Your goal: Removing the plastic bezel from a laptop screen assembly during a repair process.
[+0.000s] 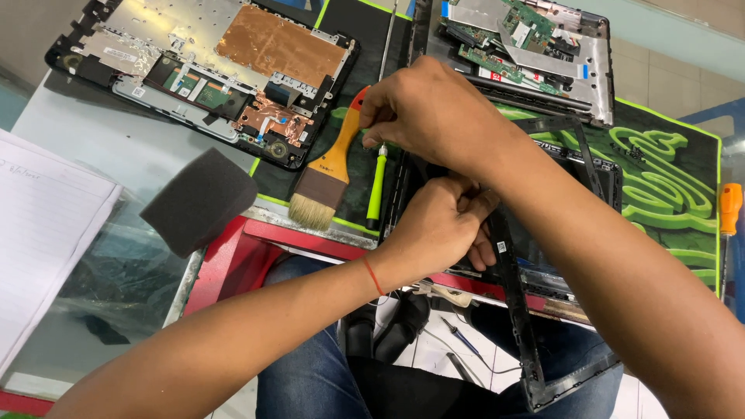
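Gripping the black frame point(518, 310) at its top end, the left hand point(434, 225) is clenched tight so the frame is kept from slipping. The right hand point(434, 109) is curled just above it, but what it grasps cannot be told. The frame is held over the lap, its long side running from the hands down toward the knees.

An opened black laptop base with copper foil shielding point(209, 74) lies at the tabletop's point(109, 143) far left, a dark grey foam block point(198, 202) near it, white lined paper point(43, 240) at the left edge, and an orange-handled tool point(730, 208) far right.
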